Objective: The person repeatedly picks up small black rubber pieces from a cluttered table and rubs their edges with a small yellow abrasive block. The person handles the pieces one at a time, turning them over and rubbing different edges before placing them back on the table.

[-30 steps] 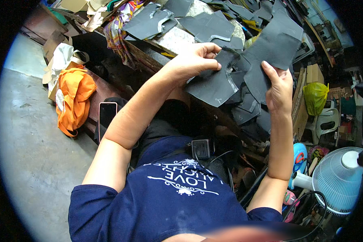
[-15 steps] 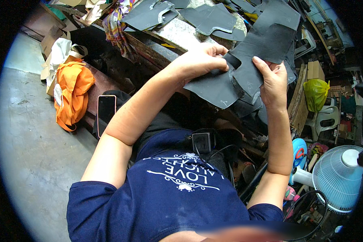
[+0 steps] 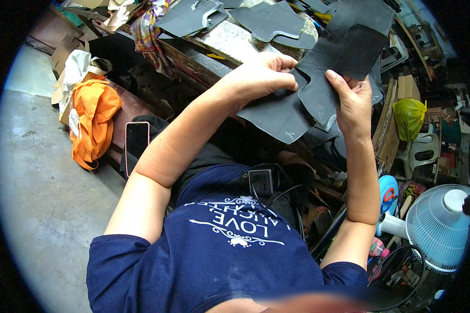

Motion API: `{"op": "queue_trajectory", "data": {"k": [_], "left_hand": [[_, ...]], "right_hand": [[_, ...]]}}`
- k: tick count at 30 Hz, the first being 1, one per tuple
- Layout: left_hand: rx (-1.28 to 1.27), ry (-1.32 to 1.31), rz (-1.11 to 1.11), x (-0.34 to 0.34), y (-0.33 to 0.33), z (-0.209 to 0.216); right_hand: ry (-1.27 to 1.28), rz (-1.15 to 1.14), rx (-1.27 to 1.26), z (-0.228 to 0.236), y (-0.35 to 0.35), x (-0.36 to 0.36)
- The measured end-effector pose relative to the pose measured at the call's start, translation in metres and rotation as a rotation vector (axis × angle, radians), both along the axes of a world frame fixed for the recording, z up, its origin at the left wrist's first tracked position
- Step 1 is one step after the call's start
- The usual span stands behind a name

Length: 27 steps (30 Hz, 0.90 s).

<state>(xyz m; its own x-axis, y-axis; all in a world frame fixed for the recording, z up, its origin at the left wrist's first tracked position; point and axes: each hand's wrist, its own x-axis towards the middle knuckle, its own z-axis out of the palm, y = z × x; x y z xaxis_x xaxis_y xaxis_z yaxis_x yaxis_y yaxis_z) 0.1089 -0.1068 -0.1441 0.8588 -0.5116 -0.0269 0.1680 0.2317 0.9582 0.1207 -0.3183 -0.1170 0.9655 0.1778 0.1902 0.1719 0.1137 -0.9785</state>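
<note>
Two cut pieces of black leather-like sheet are in my hands above the table's front edge. My left hand [image 3: 274,73] pinches the left piece [image 3: 274,117] by its upper edge, fingers closed. On the right piece [image 3: 318,91], the thumb of my right hand [image 3: 354,101] presses from above while the fingers are partly hidden underneath. The right piece's curved edge overlaps the left piece, and both bear small pale marks. More black pieces [image 3: 357,15] lie behind and under my right hand; where one ends and another begins is hard to see.
Several black cut pieces [image 3: 269,21] lie on the worn pale tabletop [image 3: 216,39]. A checkered cloth [image 3: 150,36] hangs at its left edge. An orange bag [image 3: 95,112] and a phone [image 3: 137,146] are at my left. A fan [image 3: 436,229] and yellow-green bag [image 3: 408,117] stand right.
The right piece has shifted over the left one, so the dark gap between their edges has narrowed. Both hands keep their grip almost in place.
</note>
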Motion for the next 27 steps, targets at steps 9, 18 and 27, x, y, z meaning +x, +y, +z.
{"op": "queue_trajectory", "data": {"k": [9, 18, 27], "left_hand": [[0.086, 0.085, 0.132, -0.005, -0.003, 0.011], [-0.126, 0.027, 0.092, 0.011, -0.023, 0.004], [-0.036, -0.08, 0.211, 0.011, -0.026, 0.008]], "right_hand": [[-0.018, -0.003, -0.016, 0.0, -0.003, 0.0], [0.021, -0.002, 0.036, 0.007, 0.006, -0.006], [0.32, 0.07, 0.012, 0.032, 0.006, -0.02]]}}
